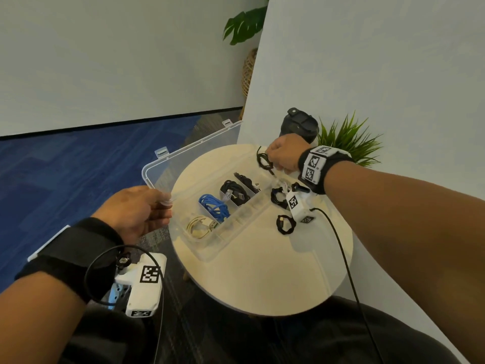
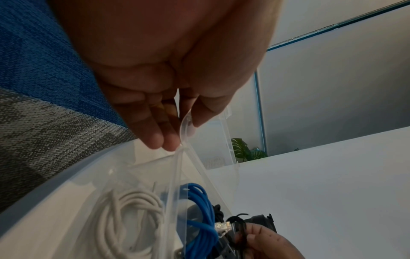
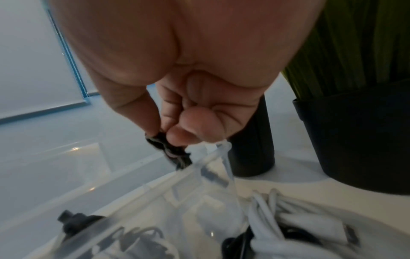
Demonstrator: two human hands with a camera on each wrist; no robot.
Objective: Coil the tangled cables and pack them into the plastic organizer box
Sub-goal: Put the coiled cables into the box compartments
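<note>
A clear organizer box [image 1: 228,241] lies on the round table [image 1: 262,279] with its lid [image 1: 189,153] swung open to the left. Its compartments hold a white cable [image 1: 199,225], a blue cable [image 1: 214,206] and black cables [image 1: 233,191]. My left hand [image 1: 164,206] pinches the clear plastic edge at the box's left corner [image 2: 185,126]. Over the box's far end my right hand [image 1: 269,160] pinches a small coiled black cable [image 1: 263,162], and its curled fingers [image 3: 195,126] touch the box corner [image 3: 221,146]. Two more black coils [image 1: 286,224] [image 1: 277,198] lie on the table beside the box.
A black tumbler [image 1: 299,124] and a potted green plant [image 1: 346,140] stand at the table's far right, close behind my right hand. Loose white cable [image 3: 277,206] lies outside the box. A white wall panel rises on the right; blue carpet lies to the left.
</note>
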